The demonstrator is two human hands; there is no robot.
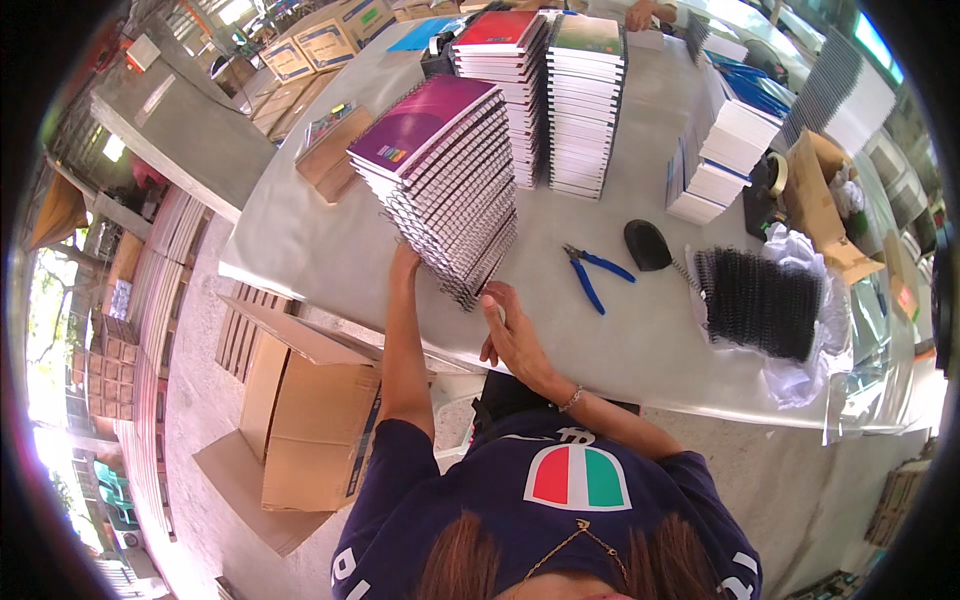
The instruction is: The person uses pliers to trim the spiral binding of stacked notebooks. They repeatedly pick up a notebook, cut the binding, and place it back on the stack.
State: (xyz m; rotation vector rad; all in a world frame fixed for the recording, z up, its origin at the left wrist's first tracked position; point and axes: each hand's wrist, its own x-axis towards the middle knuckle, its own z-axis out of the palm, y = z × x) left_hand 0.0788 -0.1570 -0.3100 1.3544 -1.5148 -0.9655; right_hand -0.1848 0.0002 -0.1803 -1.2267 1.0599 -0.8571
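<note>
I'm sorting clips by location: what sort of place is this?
Probably a bookbinding workshop: a stack of purple-covered spiral notebooks, black binding coils and blue-handled pliers share one worktable.

Above your left hand (407,260), the purple notebook (430,115) bears a small multicoloured mark. Well beyond that hand, the cartons (325,45) carry blue print and a green label. Nearer you than your right hand (515,335), your shirt (575,520) shows white lettering and a red, white and green shield.

Between my left hand (404,264) and right fingers (503,297) stands a tall stack of spiral-bound notebooks (455,205), purple cover on top, coils and white pages layered above my fingertips.
</note>
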